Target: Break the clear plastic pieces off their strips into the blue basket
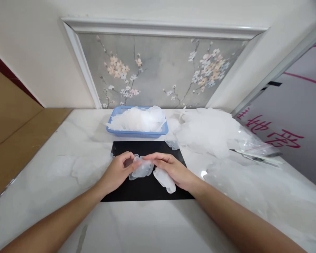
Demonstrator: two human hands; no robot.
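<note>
Over a black mat (147,195), my left hand (122,169) pinches the left edge of a thin, translucent whitish piece (143,168) with a wavy outline. The fingertips of my right hand (173,168) meet the same piece at its upper right corner. A small white stack of similar pieces (165,180) is tucked under the curled fingers of my right hand. More translucent material lies beneath the pinched piece, its layers hard to tell apart. Another clear piece (173,144) rests at the mat's upper right corner.
A blue plastic basket (137,134) heaped with white translucent pieces stands behind the mat. To its right spreads a large pile of similar pieces (208,130). Clear bags and a dark-edged flat item (255,156) lie farther right. Cardboard (23,130) borders the marble-patterned table at left.
</note>
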